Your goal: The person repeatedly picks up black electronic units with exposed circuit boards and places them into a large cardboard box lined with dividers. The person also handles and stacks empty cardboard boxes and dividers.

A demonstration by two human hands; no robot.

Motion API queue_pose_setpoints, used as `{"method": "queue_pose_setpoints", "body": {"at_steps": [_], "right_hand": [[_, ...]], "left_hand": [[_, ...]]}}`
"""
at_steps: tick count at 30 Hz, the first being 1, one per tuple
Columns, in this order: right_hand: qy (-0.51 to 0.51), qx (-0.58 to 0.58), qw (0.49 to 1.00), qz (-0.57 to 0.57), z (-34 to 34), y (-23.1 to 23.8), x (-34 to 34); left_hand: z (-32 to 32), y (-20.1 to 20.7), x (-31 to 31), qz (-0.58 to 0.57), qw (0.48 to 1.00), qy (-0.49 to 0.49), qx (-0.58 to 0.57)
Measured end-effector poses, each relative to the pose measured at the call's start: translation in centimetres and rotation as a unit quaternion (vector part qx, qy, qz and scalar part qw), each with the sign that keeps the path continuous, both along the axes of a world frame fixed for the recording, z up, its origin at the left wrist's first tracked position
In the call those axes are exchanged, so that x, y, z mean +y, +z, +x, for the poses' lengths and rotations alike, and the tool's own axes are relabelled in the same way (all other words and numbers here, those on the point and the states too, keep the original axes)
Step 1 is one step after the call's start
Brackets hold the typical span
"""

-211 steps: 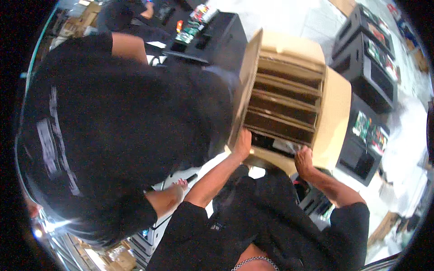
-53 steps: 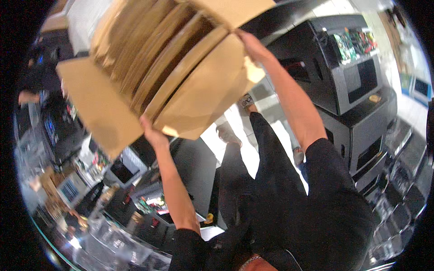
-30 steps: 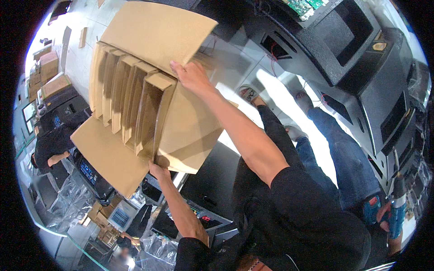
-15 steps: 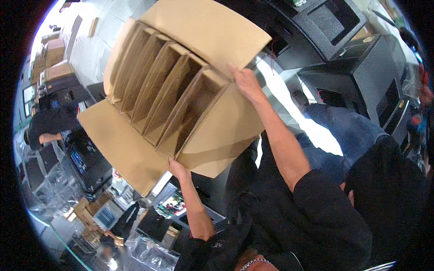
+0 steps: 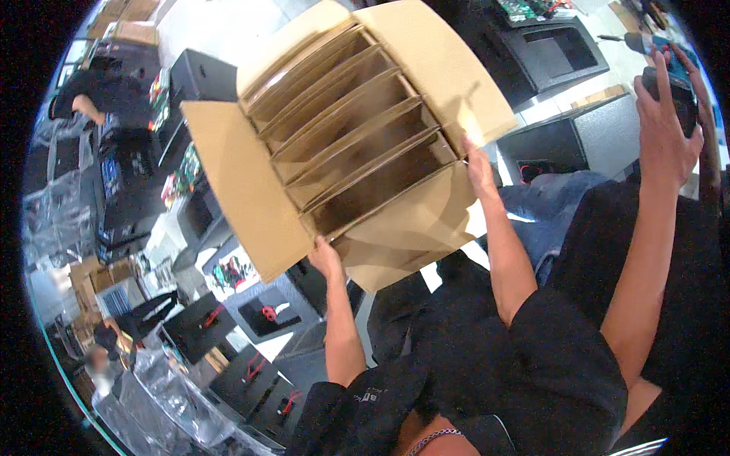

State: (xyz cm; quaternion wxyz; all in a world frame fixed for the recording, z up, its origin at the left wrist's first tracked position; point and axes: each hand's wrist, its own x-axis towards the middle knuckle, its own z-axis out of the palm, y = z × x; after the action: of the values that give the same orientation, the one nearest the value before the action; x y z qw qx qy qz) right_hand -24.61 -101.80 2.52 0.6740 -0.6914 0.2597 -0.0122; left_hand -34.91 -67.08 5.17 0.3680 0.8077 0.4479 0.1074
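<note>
I hold up a brown cardboard box [image 5: 407,235] with its flaps spread outward. Upright cardboard dividers [image 5: 353,144] split the inside into several narrow slots, and I see nothing but cardboard in them. My left hand [image 5: 327,258] grips the box's near left corner, where two flaps meet. At the near right corner my right hand [image 5: 479,169] is closed on the edge of the box. The fingers of both hands are partly hidden behind the cardboard.
Beside me on the right, a co-worker's hand [image 5: 661,137] holds a dark device. Black housings [image 5: 559,57] stand beyond the box on the right. More black panels with red-handled tools [image 5: 270,311] lie to the left. Another person [image 5: 95,99] works at the far left.
The box has swung clockwise and shifted right in my hands, with both hands keeping their corners. A co-worker's raised arm with a dark device has come into view on the right.
</note>
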Motion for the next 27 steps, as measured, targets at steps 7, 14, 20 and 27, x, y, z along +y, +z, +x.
{"method": "queue_pose_setpoints", "body": {"at_steps": [7, 14, 20, 27], "right_hand": [[-0.046, 0.16, 0.966, -0.198, -9.0, -3.9, -3.0], [0.079, 0.081, 0.956, -0.269, -17.6, -0.6, -1.0], [0.161, 0.148, 0.94, -0.262, -24.3, 1.1, -1.9], [0.196, 0.074, 0.942, -0.261, -30.9, -1.6, -4.1]], "left_hand": [[-8.9, 1.0, -1.2, -0.065, 0.998, -0.012, 0.019], [-16.8, 0.8, -0.6, -0.032, 0.998, -0.063, -0.003], [-22.9, -0.6, 0.1, -0.025, 0.995, -0.088, 0.042], [-30.8, -0.3, -1.6, -0.019, 0.999, -0.046, -0.008]]}}
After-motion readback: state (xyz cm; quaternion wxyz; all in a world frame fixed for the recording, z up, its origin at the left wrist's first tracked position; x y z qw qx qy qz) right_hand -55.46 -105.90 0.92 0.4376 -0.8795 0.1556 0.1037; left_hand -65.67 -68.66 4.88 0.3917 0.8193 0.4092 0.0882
